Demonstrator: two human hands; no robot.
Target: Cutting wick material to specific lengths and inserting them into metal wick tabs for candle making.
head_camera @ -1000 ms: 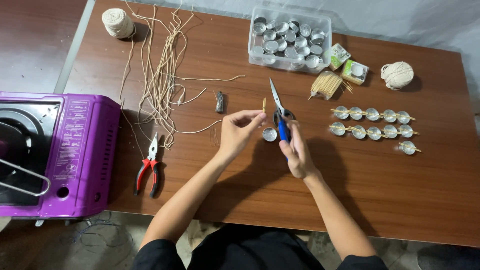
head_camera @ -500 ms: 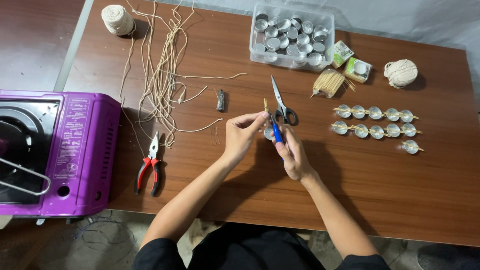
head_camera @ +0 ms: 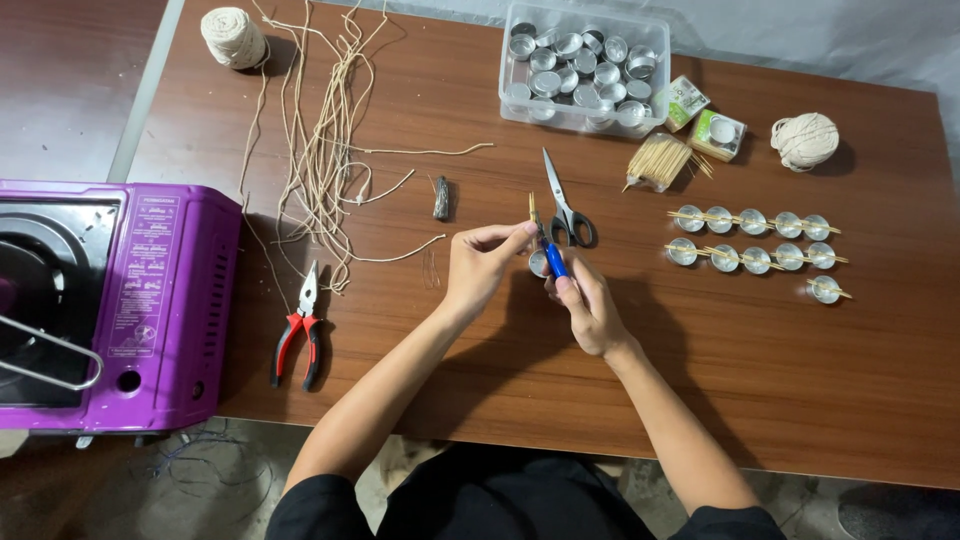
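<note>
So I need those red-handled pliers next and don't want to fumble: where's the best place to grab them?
Take the pliers by the two red handles, which point toward the table's near edge, jaws pointing away. Come from above with the left hand, the nearer one; the handles lie flat, slightly spread and clear of the cords.

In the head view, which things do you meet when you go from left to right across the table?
Purple stove → red pliers → left hand → right hand → bundle of wooden sticks → rows of small metal cups → ball of twine.
</note>
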